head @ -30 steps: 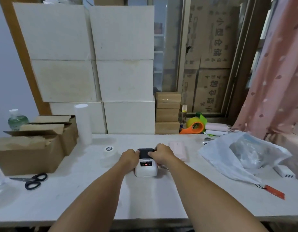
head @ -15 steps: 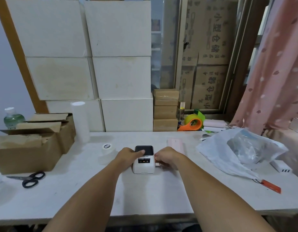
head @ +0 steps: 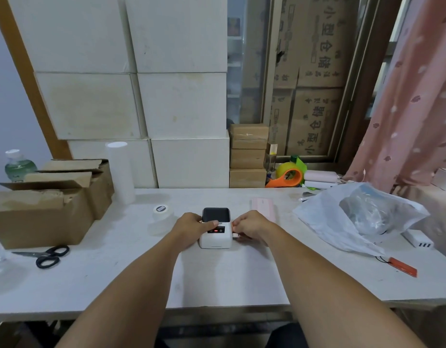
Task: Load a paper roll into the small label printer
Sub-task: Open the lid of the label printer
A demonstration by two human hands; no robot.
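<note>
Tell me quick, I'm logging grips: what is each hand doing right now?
Left hand: on the printer, thumb across its top; hand partly open.
Right hand: fingers curled at the printer's right side; whether it grips anything cannot be told.

Black-handled scissors (head: pixel 48 255) lie near my table's (head: pixel 216 277) left edge, before an open cardboard box (head: pixel 41 209). A white plastic bag (head: pixel 354 217) and orange tape dispenser (head: pixel 287 178) occupy the far right corner.

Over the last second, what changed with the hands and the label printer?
The right hand slid off the top of the label printer to its right side. The left hand stayed at its left edge, thumb now on the front panel. The printer's lid stays shut; the paper roll lies untouched.
</note>
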